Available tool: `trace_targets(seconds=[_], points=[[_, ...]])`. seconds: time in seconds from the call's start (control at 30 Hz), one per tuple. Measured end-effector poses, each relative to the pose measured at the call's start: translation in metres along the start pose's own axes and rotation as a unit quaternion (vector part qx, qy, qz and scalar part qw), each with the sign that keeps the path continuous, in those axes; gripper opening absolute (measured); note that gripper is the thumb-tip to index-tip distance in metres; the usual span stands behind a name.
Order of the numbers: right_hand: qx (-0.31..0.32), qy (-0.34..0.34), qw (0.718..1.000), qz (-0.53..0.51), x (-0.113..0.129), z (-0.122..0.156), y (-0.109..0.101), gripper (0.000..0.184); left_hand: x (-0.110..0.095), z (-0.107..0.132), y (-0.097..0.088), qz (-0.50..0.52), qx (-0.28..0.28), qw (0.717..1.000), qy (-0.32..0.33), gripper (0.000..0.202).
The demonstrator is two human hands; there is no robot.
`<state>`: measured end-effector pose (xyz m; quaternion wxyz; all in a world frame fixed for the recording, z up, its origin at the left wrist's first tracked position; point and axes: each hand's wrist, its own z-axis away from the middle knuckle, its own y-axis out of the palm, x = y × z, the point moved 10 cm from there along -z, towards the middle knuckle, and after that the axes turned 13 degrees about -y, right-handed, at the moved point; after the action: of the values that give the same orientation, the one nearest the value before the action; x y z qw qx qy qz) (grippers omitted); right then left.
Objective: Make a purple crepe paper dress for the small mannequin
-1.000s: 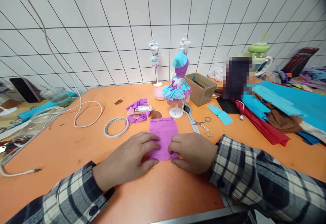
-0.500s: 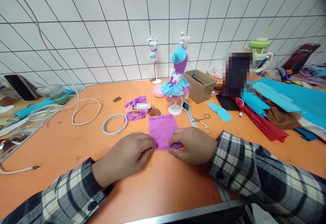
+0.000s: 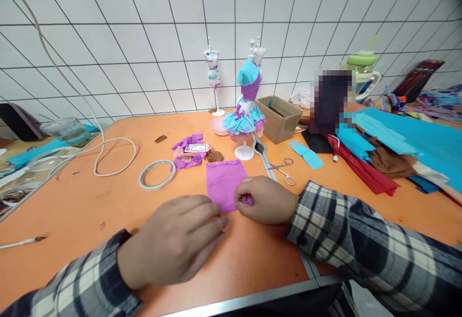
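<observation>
A purple sheet of crepe paper [image 3: 223, 181] lies flat on the orange table [image 3: 90, 201] in front of me. My right hand [image 3: 265, 200] is closed, pinching the sheet's near right corner, which is bunched up. My left hand [image 3: 176, 240] hovers just left of the sheet's near edge, fingers curled together and pointing at it; whether they grip the paper is hidden. Both arms wear plaid sleeves.
Behind the sheet stand a small mannequin in a blue and purple dress [image 3: 245, 110], a bare mannequin [image 3: 212, 69], a tape roll [image 3: 157, 173], scissors [image 3: 285, 172], purple scraps [image 3: 189, 149], a cardboard box [image 3: 280, 118] and a white cable [image 3: 108, 156]. Coloured paper sheets [image 3: 393, 148] pile up at the right.
My left hand has drawn back from the sheet toward me. My right hand has bunched up the near right corner. The view has tilted slightly.
</observation>
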<state>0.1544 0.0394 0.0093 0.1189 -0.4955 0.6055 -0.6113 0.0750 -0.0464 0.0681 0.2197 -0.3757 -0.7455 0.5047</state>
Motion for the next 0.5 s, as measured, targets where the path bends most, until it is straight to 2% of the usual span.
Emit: trace_targets(seconds=[0.13,0.23,0.37,0.5], points=[[0.008,0.002,1.0,0.006,0.001,0.0,0.001,0.013,-0.005,0.002,0.035,-0.097,0.078,0.991,-0.058,0.035],[0.012,0.01,1.0,0.002,0.0,0.0,0.002,0.013,-0.004,0.005,0.051,-0.109,0.106,0.986,-0.062,0.04],[0.012,0.017,1.0,0.007,-0.005,0.002,-0.005,0.011,0.003,0.005,0.054,-0.104,0.115,0.985,-0.073,0.039],[-0.038,0.018,0.995,0.086,0.0,0.011,-0.032,0.022,0.007,0.005,0.053,-0.085,0.142,0.982,-0.087,0.041]])
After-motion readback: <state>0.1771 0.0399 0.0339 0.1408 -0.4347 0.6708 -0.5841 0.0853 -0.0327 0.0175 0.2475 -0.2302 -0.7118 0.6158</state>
